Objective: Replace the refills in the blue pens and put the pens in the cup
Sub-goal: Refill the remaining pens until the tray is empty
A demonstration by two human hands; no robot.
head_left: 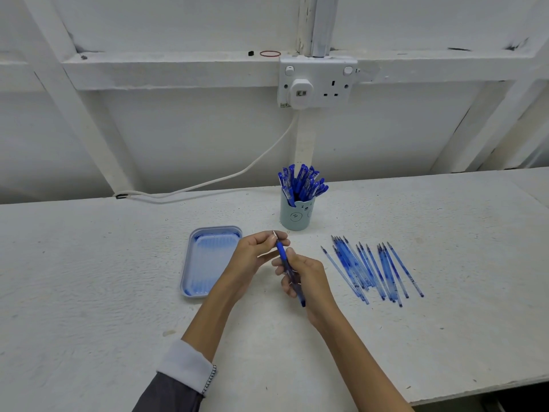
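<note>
A blue pen (282, 254) is held over the middle of the white table, its metal tip pointing up and away. My right hand (306, 278) grips the pen's barrel from the right. My left hand (258, 251) pinches the pen's tip end with its fingertips. A light blue cup (295, 215) stands just behind the hands, filled with several blue pens (303, 182). To the right lies a spread of several blue refills (372, 270). A light blue tray (205, 261) with nothing in it sits to the left of my hands.
A white cable (237, 173) runs along the table's back edge up to a wall socket (316, 81). A red rubber band (269, 53) lies on the wall ledge. The table's front edge (475, 388) drops off at the lower right.
</note>
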